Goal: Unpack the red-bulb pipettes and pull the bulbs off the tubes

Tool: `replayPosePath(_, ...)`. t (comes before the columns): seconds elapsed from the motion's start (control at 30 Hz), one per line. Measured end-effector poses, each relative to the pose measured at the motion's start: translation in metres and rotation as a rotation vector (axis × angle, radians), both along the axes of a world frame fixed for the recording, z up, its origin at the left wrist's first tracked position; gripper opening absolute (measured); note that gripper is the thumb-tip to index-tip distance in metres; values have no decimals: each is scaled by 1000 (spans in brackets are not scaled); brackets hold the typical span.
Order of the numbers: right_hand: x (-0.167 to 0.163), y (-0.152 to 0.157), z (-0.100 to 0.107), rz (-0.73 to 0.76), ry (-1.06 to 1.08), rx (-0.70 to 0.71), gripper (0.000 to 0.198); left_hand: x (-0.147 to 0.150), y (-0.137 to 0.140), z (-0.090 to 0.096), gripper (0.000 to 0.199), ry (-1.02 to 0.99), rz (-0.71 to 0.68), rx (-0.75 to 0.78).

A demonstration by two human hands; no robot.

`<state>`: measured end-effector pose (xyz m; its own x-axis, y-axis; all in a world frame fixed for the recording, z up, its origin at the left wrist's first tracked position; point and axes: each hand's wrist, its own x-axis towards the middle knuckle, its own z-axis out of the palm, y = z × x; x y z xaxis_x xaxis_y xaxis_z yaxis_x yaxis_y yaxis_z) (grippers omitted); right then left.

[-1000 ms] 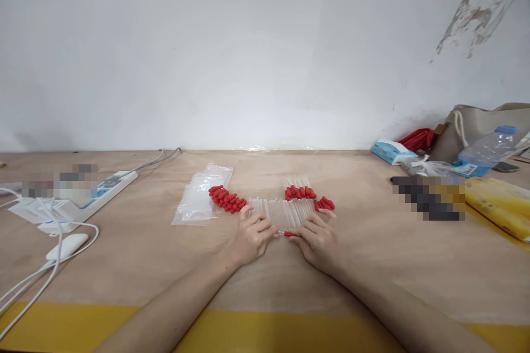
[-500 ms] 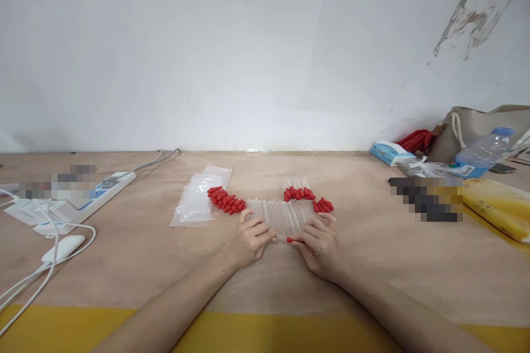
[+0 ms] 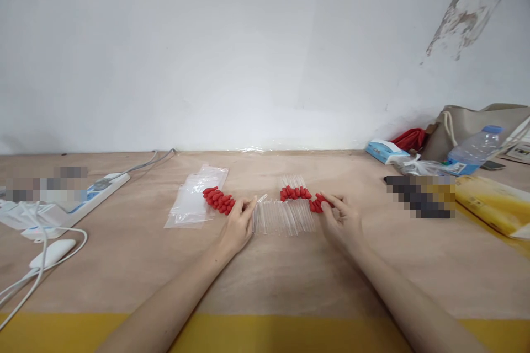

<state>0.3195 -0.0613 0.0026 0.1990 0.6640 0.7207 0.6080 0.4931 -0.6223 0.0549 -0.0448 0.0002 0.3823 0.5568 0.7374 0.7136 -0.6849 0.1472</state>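
A row of thin clear tubes (image 3: 284, 217) lies side by side on the table between my hands. My left hand (image 3: 239, 225) is at the row's left end, thumb and fingers pinched on a clear tube (image 3: 262, 197) whose end sticks out to the upper right. Close to it is a heap of red rubber bulbs (image 3: 219, 201). My right hand (image 3: 344, 225) reaches into a smaller red group (image 3: 315, 204), thumb and forefinger closed on a red rubber bulb. Behind the row, clear tubes with red bulbs (image 3: 295, 192) at their near ends lie together.
Clear plastic bags (image 3: 186, 201) lie at the left. A power strip (image 3: 101, 196) with white cables and a white mouse-like object (image 3: 53, 253) sit farther left. At right are a tissue pack (image 3: 385, 151), a bottle (image 3: 476, 151), a bag (image 3: 467, 121) and a yellow packet (image 3: 492, 204).
My hands have moved apart from the red-tipped tube at the row's front. The left went up and left to the row's end; the right went up to the small red group.
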Motion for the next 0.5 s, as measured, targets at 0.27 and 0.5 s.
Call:
replayPosePath(0.27, 37, 23, -5, -86, 166, -253, 32, -3, 7, 1, 19, -11, 5, 32)
replayPosePath(0.5, 37, 20, -5, -50, -42, -232, 30, 2, 2, -4, 15, 1, -102, -50)
